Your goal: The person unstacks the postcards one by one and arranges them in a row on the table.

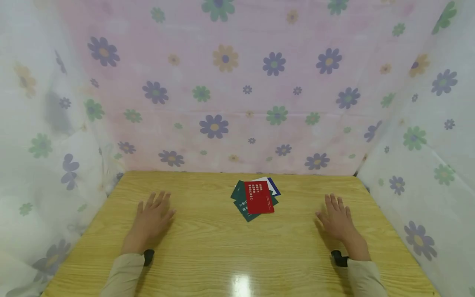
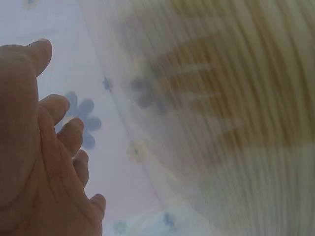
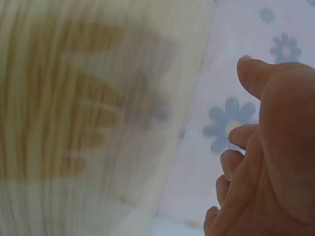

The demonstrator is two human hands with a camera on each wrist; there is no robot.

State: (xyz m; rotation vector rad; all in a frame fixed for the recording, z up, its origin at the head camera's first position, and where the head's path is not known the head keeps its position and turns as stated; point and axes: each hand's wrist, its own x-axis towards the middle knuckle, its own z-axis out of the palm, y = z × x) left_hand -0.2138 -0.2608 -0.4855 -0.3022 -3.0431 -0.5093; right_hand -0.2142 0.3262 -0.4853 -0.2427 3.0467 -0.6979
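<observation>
A small fanned pile of cards lies toward the back middle of the table. On top is a red card (image 1: 260, 198) with white lettering; dark green cards (image 1: 245, 209), a white card (image 1: 272, 185) and a blue-edged card (image 1: 275, 187) stick out from under it, partly hidden. To the left of the pile, my left hand (image 1: 152, 218) is held palm down with fingers spread, holding nothing. My right hand (image 1: 337, 218) mirrors it on the other side, fingers spread and holding nothing. Both wrist views show the palm side of each hand, with its shadow on the wood.
The wooden table (image 1: 208, 255) has a glossy light reflection near its front edge. A flower-printed cloth (image 1: 237, 99) hangs behind it and along both sides. Each wrist carries a black strap (image 1: 339, 258) beside a beige sleeve (image 1: 365, 278).
</observation>
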